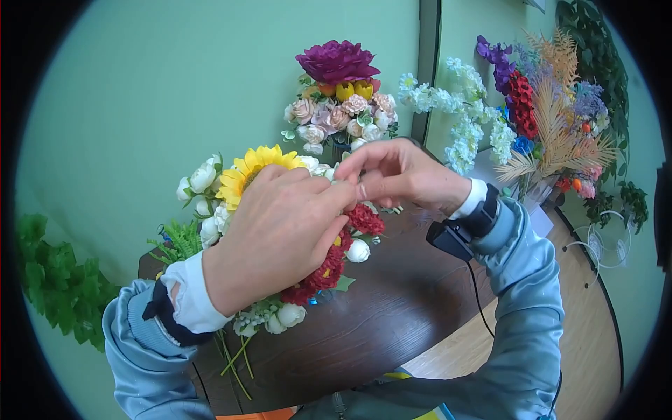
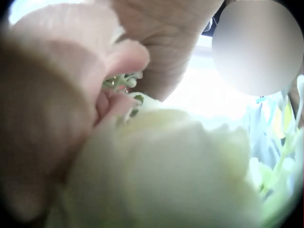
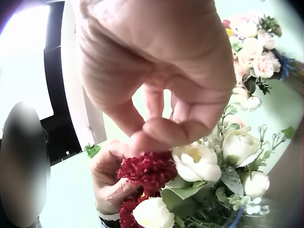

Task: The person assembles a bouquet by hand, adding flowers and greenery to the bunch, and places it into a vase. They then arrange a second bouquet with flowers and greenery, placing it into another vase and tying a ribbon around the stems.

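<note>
In the head view my left hand (image 1: 280, 227) reaches across a mixed bouquet, and its fingertips meet those of my right hand (image 1: 413, 175) above the flowers. A small pale-green budded sprig (image 2: 126, 80) shows between the curled fingertips in the left wrist view; both hands pinch at it. Under the left hand are red carnations (image 1: 325, 273) and a white rose (image 1: 358, 250); a yellow sunflower (image 1: 233, 183) is beyond it. In the right wrist view, the thumb and fingers curl together just above a red carnation (image 3: 147, 172) and beside a white rose (image 3: 195, 164). The palm hides part of the bouquet.
The bouquet lies over a dark wooden table (image 1: 392, 294), its green stems (image 1: 238, 360) pointing toward the front. Behind stands a pastel arrangement topped by a purple peony (image 1: 338, 63). More artificial flowers (image 1: 553, 119) fill the right side; green leaves (image 1: 63, 287) hang at left.
</note>
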A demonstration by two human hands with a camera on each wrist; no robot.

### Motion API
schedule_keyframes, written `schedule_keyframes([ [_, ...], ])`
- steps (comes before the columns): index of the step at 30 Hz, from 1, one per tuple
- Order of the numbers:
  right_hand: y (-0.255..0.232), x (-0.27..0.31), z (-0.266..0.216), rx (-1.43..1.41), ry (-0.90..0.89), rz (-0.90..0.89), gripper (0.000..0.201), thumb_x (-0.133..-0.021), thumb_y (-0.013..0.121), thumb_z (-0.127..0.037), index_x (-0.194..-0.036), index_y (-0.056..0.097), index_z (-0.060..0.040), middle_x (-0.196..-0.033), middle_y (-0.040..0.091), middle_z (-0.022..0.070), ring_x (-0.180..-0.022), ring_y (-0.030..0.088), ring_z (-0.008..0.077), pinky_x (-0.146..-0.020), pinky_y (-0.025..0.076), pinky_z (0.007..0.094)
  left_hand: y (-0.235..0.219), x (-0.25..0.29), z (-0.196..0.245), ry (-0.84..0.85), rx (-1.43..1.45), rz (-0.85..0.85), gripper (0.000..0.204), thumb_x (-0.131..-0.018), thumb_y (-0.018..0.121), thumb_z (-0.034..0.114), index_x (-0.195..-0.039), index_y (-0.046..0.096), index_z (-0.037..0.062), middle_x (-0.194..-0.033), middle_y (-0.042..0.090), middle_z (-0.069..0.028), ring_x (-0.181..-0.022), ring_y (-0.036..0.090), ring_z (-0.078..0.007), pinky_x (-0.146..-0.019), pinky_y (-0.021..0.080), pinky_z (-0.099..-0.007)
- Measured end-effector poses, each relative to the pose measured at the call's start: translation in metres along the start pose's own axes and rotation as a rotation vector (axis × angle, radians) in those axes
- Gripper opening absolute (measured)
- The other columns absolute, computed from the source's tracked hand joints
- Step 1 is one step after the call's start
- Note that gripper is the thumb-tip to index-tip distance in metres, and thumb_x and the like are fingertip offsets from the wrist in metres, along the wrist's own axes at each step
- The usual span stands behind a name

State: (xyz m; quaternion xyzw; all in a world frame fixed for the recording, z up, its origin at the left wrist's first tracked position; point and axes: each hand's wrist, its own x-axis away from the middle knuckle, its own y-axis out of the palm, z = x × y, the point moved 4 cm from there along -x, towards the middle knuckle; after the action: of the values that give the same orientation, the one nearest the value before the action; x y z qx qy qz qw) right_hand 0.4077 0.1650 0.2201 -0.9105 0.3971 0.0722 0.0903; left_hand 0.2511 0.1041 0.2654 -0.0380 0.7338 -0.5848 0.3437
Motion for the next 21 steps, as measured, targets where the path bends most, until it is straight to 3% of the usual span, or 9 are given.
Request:
schedule_keyframes([
  [1,0.0,-0.001,0.0,0.004,-0.005,-0.003,0.025,-0.085,0.062,-0.01,-0.109,0.061,-0.0035,-0.078,0.059,-0.0038,-0.059,0.051,0.0022,-0.049,0.039,0.0168,-0.003,0.001,0.0,-0.011,0.038,0.017,0.014,-0.073,0.065,0.008,-0.086,0.06,0.008,-0.073,0.058,-0.005,-0.073,0.056,-0.0245,-0.069,0.04,-0.0368],
  [4,-0.013,-0.009,0.003,0.168,-0.136,0.218,0.023,-0.083,0.064,-0.009,-0.106,0.064,-0.006,-0.079,0.058,-0.0043,-0.064,0.048,0.0014,-0.056,0.038,0.0178,-0.016,0.007,-0.003,-0.015,0.039,0.071,0.015,-0.073,0.065,0.007,-0.087,0.06,0.0074,-0.079,0.058,-0.006,-0.08,0.055,-0.0256,-0.072,0.041,-0.0372],
  [7,-0.012,-0.011,0.01,0.346,-0.128,0.159,0.024,-0.082,0.067,-0.012,-0.106,0.065,-0.0079,-0.078,0.057,-0.0035,-0.067,0.049,0.0036,-0.059,0.04,0.0201,-0.023,0.017,-0.006,-0.005,-0.017,0.059,0.015,-0.073,0.065,0.006,-0.087,0.06,0.0067,-0.087,0.058,-0.0073,-0.088,0.054,-0.0277,-0.077,0.042,-0.0379],
  [8,-0.01,-0.012,0.012,0.397,-0.091,0.084,0.021,-0.084,0.064,-0.007,-0.105,0.062,-0.0041,-0.086,0.056,-0.0013,-0.075,0.052,0.004,-0.064,0.043,0.0202,-0.025,0.02,-0.006,-0.006,-0.021,0.059,0.015,-0.073,0.065,0.006,-0.087,0.06,0.0067,-0.087,0.058,-0.0073,-0.088,0.054,-0.0277,-0.077,0.042,-0.0379],
  [11,0.001,-0.012,0.006,0.615,-0.224,0.109,0.017,-0.084,0.064,-0.006,-0.101,0.064,-0.0043,-0.086,0.057,-0.0003,-0.075,0.052,0.0036,-0.065,0.044,0.0205,-0.028,0.029,-0.003,-0.034,-0.001,0.033,0.017,-0.072,0.066,0.004,-0.087,0.06,0.0062,-0.092,0.059,-0.0074,-0.094,0.054,-0.0285,-0.082,0.042,-0.0387],
  [13,-0.002,-0.016,0.008,0.614,-0.282,0.128,0.014,-0.083,0.064,-0.005,-0.097,0.066,-0.0046,-0.086,0.058,0.0001,-0.075,0.053,0.0035,-0.063,0.044,0.0198,-0.034,0.034,0.0,-0.023,0.032,0.068,0.018,-0.07,0.067,0.002,-0.086,0.06,0.0059,-0.094,0.06,-0.0071,-0.095,0.054,-0.0282,-0.082,0.042,-0.0394],
  [15,-0.01,-0.015,0.002,0.467,-0.227,0.326,0.012,-0.08,0.066,-0.009,-0.091,0.068,-0.006,-0.081,0.061,0.0026,-0.067,0.051,0.0069,-0.061,0.045,0.0243,-0.041,0.038,-0.002,-0.046,0.028,0.098,0.018,-0.07,0.067,0.001,-0.086,0.06,0.0054,-0.094,0.06,-0.0074,-0.095,0.055,-0.0284,-0.082,0.043,-0.0396],
  [16,-0.011,-0.016,-0.001,0.523,-0.318,0.362,0.012,-0.08,0.065,-0.009,-0.091,0.067,-0.0057,-0.081,0.061,0.0029,-0.066,0.051,0.0078,-0.058,0.044,0.0235,-0.044,0.04,-0.004,-0.058,0.03,0.124,0.018,-0.069,0.067,0.0,-0.086,0.061,0.005,-0.094,0.06,-0.0078,-0.095,0.055,-0.0287,-0.082,0.043,-0.0397],
  [21,-0.009,-0.017,-0.01,0.7,-0.39,0.348,0.015,-0.081,0.064,-0.01,-0.095,0.067,-0.0063,-0.08,0.06,0.0028,-0.066,0.052,0.0094,-0.058,0.044,0.0233,-0.055,0.053,-0.018,-0.12,0.002,0.202,0.018,-0.069,0.065,-0.002,-0.086,0.061,0.0032,-0.092,0.06,-0.0094,-0.092,0.056,-0.0291,-0.082,0.043,-0.0388],
])
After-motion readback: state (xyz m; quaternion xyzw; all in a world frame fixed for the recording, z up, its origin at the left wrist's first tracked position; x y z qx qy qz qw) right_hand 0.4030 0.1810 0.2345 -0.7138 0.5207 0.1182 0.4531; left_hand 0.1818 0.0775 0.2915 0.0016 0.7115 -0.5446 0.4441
